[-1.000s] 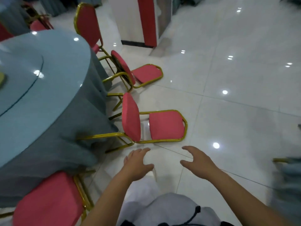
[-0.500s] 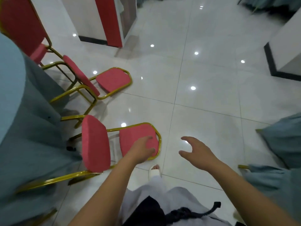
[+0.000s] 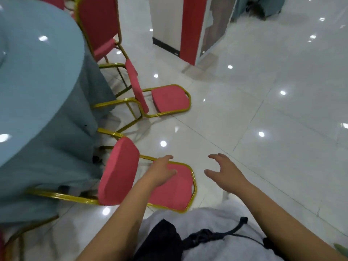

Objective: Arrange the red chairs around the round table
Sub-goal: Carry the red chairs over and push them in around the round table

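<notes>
While over toppled chair (image 3: 171,193), left hand (image 3: 162,172) slack.

1. Head view, the single view: worn on the person's head, facing forward and steeply down at the floor (image 3: 263,110).
2. Wide field. The wearer's own torso (image 3: 207,223) fills the near bottom edge, and both forearms enter from there.
3. Nearness: left hand (image 3: 162,171) and right hand (image 3: 224,172) sit mid-frame, close to the lens.
4. Framing: round table (image 3: 37,81) cut off by the left edge; nearest red chair (image 3: 118,172) left of centre; white-and-red pillar (image 3: 188,29) far, at the top.
</notes>
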A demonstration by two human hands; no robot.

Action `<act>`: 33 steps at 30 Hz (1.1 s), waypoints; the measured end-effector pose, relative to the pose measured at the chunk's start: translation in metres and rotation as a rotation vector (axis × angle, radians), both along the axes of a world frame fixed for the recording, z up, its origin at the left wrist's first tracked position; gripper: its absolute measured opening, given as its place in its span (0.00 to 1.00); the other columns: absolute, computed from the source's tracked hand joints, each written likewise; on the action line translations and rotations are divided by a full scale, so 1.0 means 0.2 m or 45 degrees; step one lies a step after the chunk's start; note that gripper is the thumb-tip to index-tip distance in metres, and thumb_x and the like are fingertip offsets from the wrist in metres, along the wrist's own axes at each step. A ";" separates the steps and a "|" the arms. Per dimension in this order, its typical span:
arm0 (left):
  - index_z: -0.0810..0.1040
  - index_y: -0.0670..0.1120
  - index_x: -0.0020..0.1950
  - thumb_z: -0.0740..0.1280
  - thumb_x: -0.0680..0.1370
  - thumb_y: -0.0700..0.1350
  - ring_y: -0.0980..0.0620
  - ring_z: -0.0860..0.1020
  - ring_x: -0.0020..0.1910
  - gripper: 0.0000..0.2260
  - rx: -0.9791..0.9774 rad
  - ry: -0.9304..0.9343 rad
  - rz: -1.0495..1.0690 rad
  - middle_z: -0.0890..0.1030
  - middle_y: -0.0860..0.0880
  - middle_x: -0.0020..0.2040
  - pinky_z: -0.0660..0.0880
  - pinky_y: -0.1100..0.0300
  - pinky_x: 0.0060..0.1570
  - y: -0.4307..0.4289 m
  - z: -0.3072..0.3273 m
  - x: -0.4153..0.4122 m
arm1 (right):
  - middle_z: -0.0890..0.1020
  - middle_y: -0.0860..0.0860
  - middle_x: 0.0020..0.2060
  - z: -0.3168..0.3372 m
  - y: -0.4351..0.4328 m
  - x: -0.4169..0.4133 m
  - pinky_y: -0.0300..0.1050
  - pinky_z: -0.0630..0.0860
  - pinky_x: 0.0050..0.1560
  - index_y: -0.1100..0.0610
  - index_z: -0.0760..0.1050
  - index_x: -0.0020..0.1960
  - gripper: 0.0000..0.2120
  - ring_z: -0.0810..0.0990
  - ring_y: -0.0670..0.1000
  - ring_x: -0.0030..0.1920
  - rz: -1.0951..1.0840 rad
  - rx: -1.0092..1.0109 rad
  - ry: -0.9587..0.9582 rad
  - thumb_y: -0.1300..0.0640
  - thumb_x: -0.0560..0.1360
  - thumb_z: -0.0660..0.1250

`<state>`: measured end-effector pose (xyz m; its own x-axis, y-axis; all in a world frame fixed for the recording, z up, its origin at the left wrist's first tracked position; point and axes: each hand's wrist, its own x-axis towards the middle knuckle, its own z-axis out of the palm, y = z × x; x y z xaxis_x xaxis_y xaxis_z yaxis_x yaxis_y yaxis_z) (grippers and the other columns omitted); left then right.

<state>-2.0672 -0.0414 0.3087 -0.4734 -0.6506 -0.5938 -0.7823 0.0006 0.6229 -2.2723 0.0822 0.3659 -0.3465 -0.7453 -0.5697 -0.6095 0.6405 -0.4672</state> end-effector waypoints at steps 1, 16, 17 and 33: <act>0.64 0.52 0.77 0.70 0.78 0.48 0.48 0.68 0.72 0.29 0.012 0.006 0.102 0.66 0.46 0.75 0.67 0.61 0.61 -0.02 -0.01 0.01 | 0.58 0.51 0.79 -0.01 -0.10 -0.05 0.57 0.59 0.75 0.46 0.63 0.76 0.30 0.59 0.53 0.77 0.081 -0.009 -0.011 0.45 0.77 0.67; 0.57 0.55 0.79 0.69 0.76 0.56 0.43 0.57 0.78 0.35 0.184 -0.486 1.296 0.59 0.45 0.79 0.59 0.43 0.73 0.52 -0.26 -0.62 | 0.55 0.53 0.80 -0.40 -1.02 -0.82 0.57 0.56 0.74 0.45 0.59 0.78 0.35 0.57 0.56 0.78 1.526 0.147 0.131 0.40 0.75 0.66; 0.56 0.56 0.80 0.69 0.76 0.55 0.43 0.55 0.78 0.35 0.216 -0.500 1.353 0.57 0.44 0.80 0.58 0.43 0.74 0.57 -0.29 -0.68 | 0.54 0.53 0.80 -0.44 -1.04 -0.87 0.57 0.56 0.75 0.45 0.58 0.78 0.35 0.56 0.56 0.78 1.615 0.149 0.192 0.40 0.75 0.66; 0.56 0.54 0.80 0.68 0.76 0.47 0.38 0.69 0.69 0.36 0.795 -0.298 2.011 0.64 0.40 0.75 0.69 0.41 0.67 1.06 -1.33 -1.05 | 0.38 0.55 0.80 -1.54 -0.89 -0.95 0.66 0.50 0.75 0.46 0.45 0.81 0.45 0.46 0.60 0.79 2.376 0.191 0.587 0.39 0.74 0.68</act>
